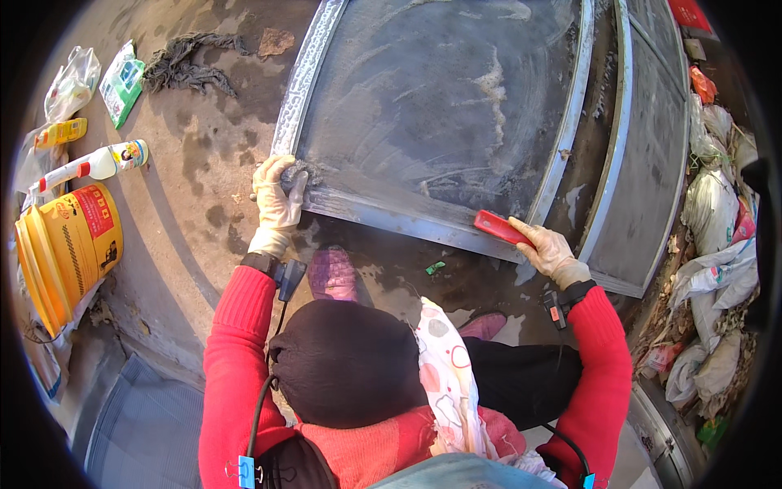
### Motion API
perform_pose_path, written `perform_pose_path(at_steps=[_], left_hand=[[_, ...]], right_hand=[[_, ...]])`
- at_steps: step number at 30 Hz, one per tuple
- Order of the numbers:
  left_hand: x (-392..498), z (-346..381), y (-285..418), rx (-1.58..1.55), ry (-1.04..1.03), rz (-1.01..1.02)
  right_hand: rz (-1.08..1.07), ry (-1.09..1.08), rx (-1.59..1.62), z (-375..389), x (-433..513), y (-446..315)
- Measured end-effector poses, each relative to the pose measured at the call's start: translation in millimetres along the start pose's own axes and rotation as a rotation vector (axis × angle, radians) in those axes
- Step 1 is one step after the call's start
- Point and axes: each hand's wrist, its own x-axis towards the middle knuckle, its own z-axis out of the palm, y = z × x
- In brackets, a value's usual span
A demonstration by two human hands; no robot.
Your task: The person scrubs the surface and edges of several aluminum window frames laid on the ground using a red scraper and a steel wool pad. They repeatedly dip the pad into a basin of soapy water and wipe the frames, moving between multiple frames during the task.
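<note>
A metal-framed mesh screen lies on the wet ground before me, with pale suds streaked over its surface. My left hand, in a pale glove, is at the screen's near left corner and holds a grey scouring pad against the frame. Foam coats the frame's left bar. In my gloved right hand is the handle of a red brush, which lies over the near bar close to the right corner. The brush's underside is hidden.
A second framed screen lies to the right, beside several plastic bags. On the left are a yellow bucket on its side, a white bottle, a yellow bottle, a green-and-white packet and a dark rag.
</note>
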Motion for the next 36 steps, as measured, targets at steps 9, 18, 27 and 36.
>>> perform_pose_path(at_steps=[9,18,27,36], left_hand=[[-26.4,-31.4,-15.5,-0.195,0.214,-0.666],[-45.2,-24.9,-0.3,0.029,0.182,-0.641],[-55.9,-15.6,4.7,-0.101,0.197,-0.721],[-58.6,-13.2,-0.9,-0.162,0.178,-0.718]], right_hand=[[-0.188,0.117,0.135,53.9,160.5,-166.9],[-0.279,0.113,0.04,23.2,184.2,-203.7],[-0.458,0.309,0.401,52.8,218.0,-228.6],[-0.477,0.214,-0.037,11.6,208.0,-215.5]])
